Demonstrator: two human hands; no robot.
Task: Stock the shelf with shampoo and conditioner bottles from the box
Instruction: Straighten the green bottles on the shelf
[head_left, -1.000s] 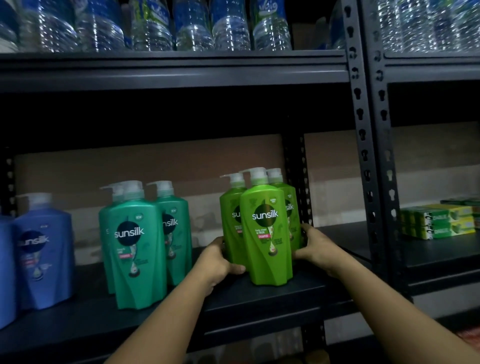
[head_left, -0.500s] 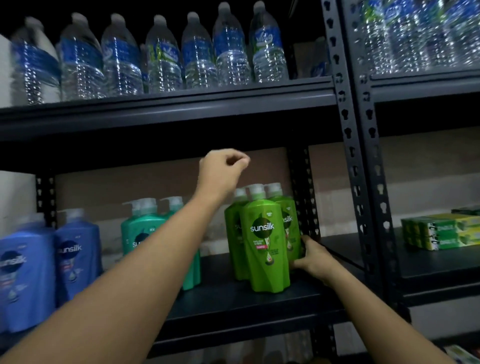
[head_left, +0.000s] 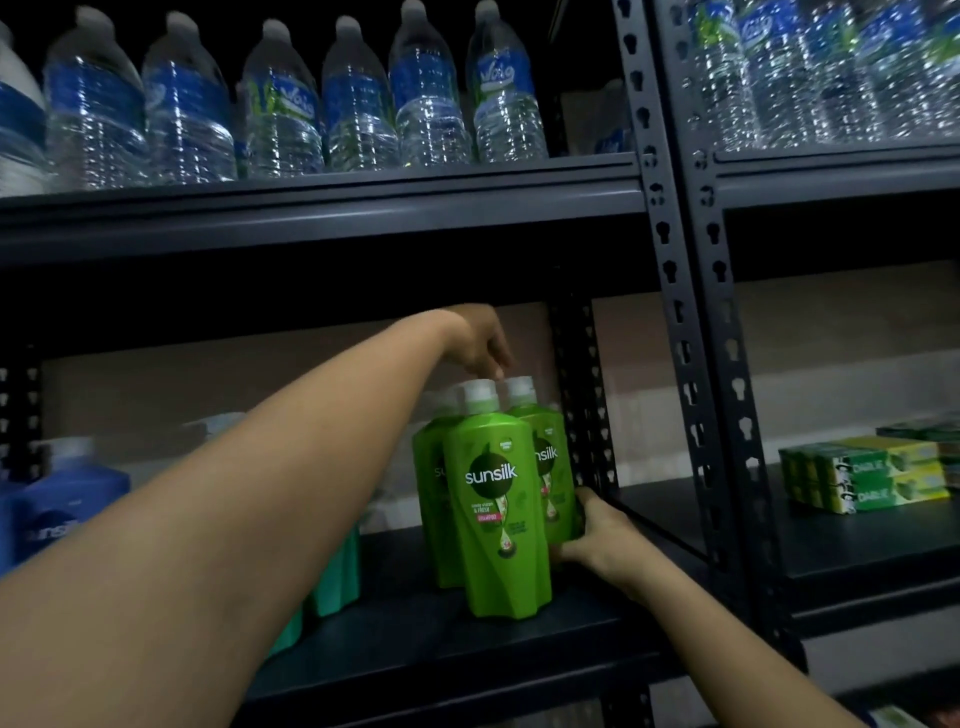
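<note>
Dark steel racking fills the dim room, its shelf (head_left: 467, 670) a flat matte slab, its posts (head_left: 685, 322) punched with keyhole slots. Nearest, the left forearm crosses the view and hides most of the teal bottles (head_left: 337, 577), leaving only smooth green slivers below it. The right hand (head_left: 597, 535) lies against the lower side of the right rear green bottle (head_left: 553, 467), fingers curved round its glossy plastic; the fingertips are hidden behind it. Three green bottles stand upright in a tight cluster on the shelf, the front bottle (head_left: 496, 514) broad-shouldered and faceted at the base, with a white pump cap and a dark round Sunsilk label. The third bottle (head_left: 431, 499) is half covered behind it. Above them the left hand (head_left: 480, 343) hangs with fingers pointing down onto the pump tops; whether it pinches one I cannot tell. At the far left a blue bottle (head_left: 67, 509) is blurred and cut off. Green and yellow cartons (head_left: 867, 480) sit stacked on the next bay. Overhead, ribbed clear water bottles (head_left: 358, 104) line up, their caps cut off.
</note>
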